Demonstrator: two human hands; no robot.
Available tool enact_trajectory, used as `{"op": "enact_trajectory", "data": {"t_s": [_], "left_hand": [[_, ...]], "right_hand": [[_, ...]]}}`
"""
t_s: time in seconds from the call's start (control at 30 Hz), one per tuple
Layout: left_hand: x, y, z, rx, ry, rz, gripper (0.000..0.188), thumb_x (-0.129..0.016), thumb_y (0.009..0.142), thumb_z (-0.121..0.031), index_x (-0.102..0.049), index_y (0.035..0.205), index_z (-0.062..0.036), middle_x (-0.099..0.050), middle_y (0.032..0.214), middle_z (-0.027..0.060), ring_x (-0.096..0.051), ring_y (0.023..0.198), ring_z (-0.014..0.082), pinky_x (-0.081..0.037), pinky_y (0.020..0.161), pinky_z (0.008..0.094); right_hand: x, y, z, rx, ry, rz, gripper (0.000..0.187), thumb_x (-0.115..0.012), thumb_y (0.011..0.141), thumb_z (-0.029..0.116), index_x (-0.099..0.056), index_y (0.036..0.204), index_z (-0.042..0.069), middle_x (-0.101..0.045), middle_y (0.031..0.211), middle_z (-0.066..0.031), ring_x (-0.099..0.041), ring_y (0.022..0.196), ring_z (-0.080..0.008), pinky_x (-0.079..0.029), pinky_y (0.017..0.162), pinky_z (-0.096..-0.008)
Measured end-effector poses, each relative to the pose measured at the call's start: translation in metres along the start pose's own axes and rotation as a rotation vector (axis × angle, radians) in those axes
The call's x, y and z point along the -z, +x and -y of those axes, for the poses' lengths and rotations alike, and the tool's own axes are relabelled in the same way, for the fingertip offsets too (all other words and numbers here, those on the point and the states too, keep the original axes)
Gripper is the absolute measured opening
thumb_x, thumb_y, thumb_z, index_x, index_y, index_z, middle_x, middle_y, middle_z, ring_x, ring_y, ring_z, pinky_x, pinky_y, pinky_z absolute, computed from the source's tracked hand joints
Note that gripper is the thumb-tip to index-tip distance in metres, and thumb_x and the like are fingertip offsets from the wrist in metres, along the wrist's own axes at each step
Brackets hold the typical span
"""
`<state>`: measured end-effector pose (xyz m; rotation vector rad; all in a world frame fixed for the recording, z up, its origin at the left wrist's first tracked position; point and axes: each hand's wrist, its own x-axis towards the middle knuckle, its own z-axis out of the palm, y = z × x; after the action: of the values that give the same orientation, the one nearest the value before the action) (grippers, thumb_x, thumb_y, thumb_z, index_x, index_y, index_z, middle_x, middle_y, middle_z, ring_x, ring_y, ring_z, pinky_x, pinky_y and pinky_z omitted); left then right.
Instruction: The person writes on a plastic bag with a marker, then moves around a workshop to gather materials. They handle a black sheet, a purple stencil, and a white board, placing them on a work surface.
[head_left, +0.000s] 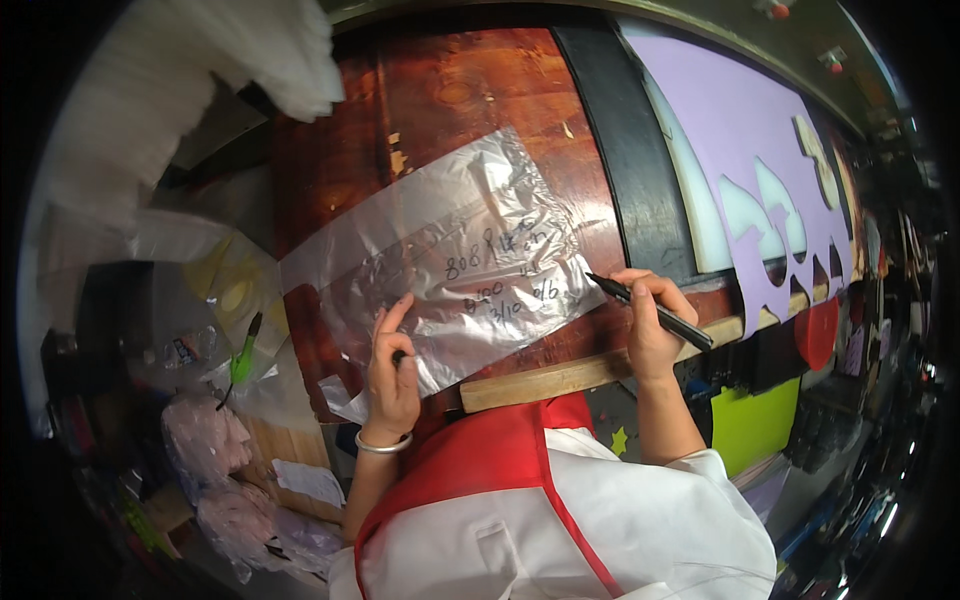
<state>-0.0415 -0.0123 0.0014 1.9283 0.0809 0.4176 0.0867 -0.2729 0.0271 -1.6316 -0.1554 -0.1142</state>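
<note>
Two hands are working at the near edge. L hand is lying at the near L part of the clear bag, fingers partly extended, apparently pinching a small black cap; a loose pinch could be dropping it. R hand is gripping a black marker, tip pointing at the bag's R edge; overshooting could be inking the reddish wooden table underneath. Bag is lying wrinkled beyond the pale wood strip, so thin film could be sliding or puckering b/c only L hand is steadying it. Fresh ink, if any, could be smearing w/ rubbing. Far R, a purple cut-out sheet is lying well apart, prob. low risk.
</note>
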Motion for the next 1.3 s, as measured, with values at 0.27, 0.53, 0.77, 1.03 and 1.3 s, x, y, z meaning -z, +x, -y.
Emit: {"op": "enact_trajectory", "data": {"t_s": [0.27,0.53,0.77,1.03,1.3], "left_hand": [[0.016,0.008,-0.036,-0.303,0.544,0.035,0.026,-0.07,0.075,-0.031,-0.065,0.086,-0.0082,-0.066,0.091,0.006,-0.063,0.1,0.0253,-0.029,0.102,0.0521],[0.012,-0.001,-0.052,-0.236,0.414,-0.084,0.035,-0.078,0.064,-0.024,-0.066,0.094,-0.009,-0.062,0.074,-0.0008,-0.06,0.075,0.0149,-0.038,0.083,0.0379],[0.017,-0.016,-0.055,-0.171,0.456,-0.2,0.038,-0.078,0.063,-0.022,-0.065,0.096,-0.0074,-0.065,0.077,0.0017,-0.061,0.075,0.0167,-0.039,0.08,0.0384],[0.03,-0.049,-0.08,-0.04,0.224,-0.08,0.039,-0.079,0.069,-0.022,-0.062,0.1,-0.0039,-0.063,0.076,0.0049,-0.061,0.068,0.0175,-0.044,0.073,0.0327],[0.092,-0.113,-0.068,0.442,-0.347,0.109,0.016,-0.062,0.089,-0.016,-0.061,0.095,-0.0015,-0.059,0.066,0.0061,-0.058,0.056,0.011,-0.046,0.054,0.0262]], "right_hand": [[-0.05,-0.02,0.045,0.113,0.319,0.619,0.006,-0.059,0.08,0.0,-0.058,0.074,-0.003,-0.064,0.077,-0.0142,-0.063,0.081,-0.0259,-0.051,0.072,-0.0357],[-0.078,-0.009,0.049,0.053,0.177,0.893,0.005,-0.064,0.077,0.0,-0.06,0.077,-0.002,-0.064,0.079,-0.0151,-0.063,0.077,-0.0248,-0.049,0.067,-0.0316],[-0.089,-0.005,0.046,-0.016,0.246,0.948,0.004,-0.062,0.079,0.0,-0.059,0.078,-0.003,-0.064,0.08,-0.0175,-0.062,0.076,-0.0244,-0.049,0.07,-0.0317],[-0.102,-0.029,0.061,-0.179,0.144,1.148,0.007,-0.064,0.081,0.005,-0.062,0.08,-0.001,-0.065,0.072,-0.0095,-0.06,0.061,-0.0144,-0.048,0.057,-0.0267],[-0.16,-0.108,0.069,-0.398,0.261,1.193,0.016,-0.056,0.087,0.009,-0.054,0.075,0.0,-0.063,0.066,-0.0069,-0.057,0.056,-0.0108,-0.047,0.052,-0.026]]}}
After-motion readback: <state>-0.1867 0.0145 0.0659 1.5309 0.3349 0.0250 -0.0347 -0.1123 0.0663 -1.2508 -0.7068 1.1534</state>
